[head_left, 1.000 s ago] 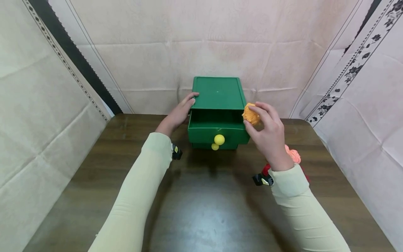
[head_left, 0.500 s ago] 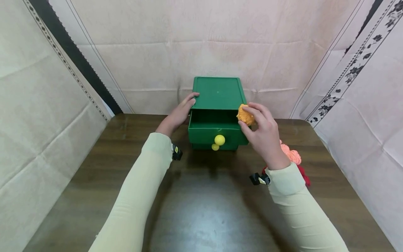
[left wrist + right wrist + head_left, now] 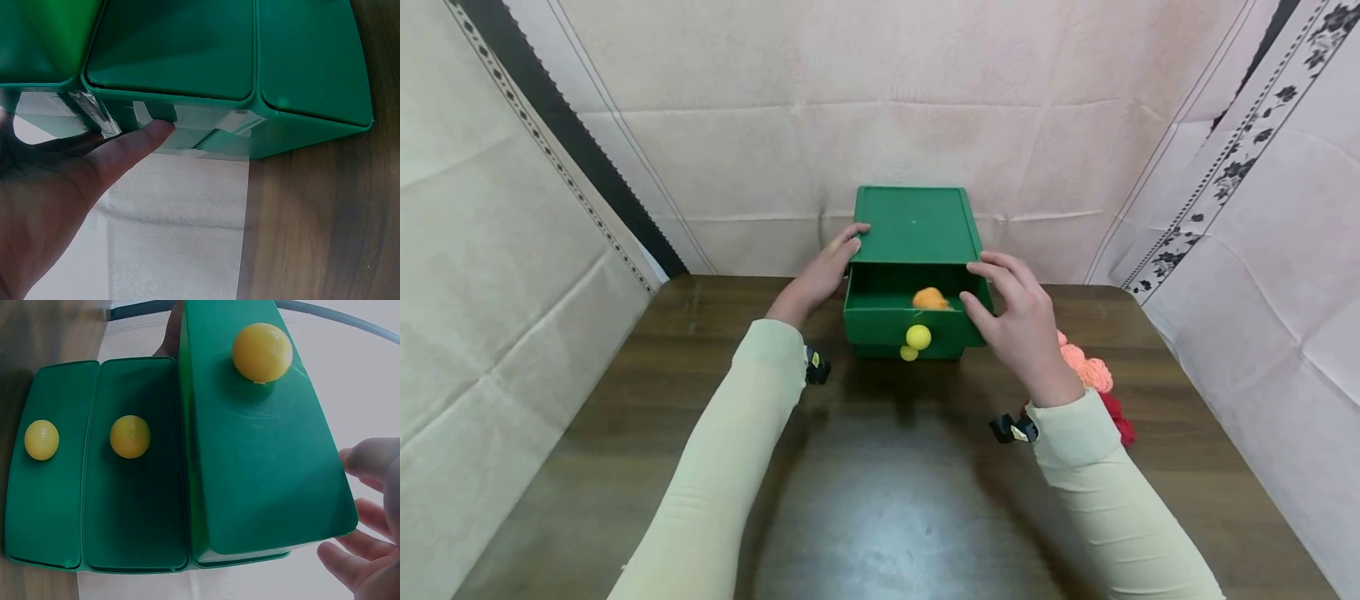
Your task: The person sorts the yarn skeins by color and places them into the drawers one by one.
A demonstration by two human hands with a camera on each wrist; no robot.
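Note:
A green drawer cabinet (image 3: 917, 223) stands by the back wall, its top drawer (image 3: 877, 327) pulled out. Inside that drawer, an orange ball of yarn (image 3: 930, 298) shows above the front panel. My left hand (image 3: 822, 271) rests against the cabinet's left side with fingers extended; in the left wrist view its thumb (image 3: 134, 147) lies along the taped side. With fingers spread and nothing between them, my right hand (image 3: 1021, 321) is at the drawer's right edge. The right wrist view shows its fingertips (image 3: 339, 559) close beside the drawer corner; contact is unclear.
Pink yarn balls (image 3: 1096, 375) and a red one (image 3: 1118, 417) lie on the wooden table (image 3: 880, 483), partly behind my right forearm. Yellow knobs (image 3: 918, 337) stick out from the drawer fronts. Pale cloth walls (image 3: 760, 167) enclose the back and sides.
My right hand has moved left to the drawer and let go of the orange yarn ball, which now lies inside. My left hand has stayed on the cabinet.

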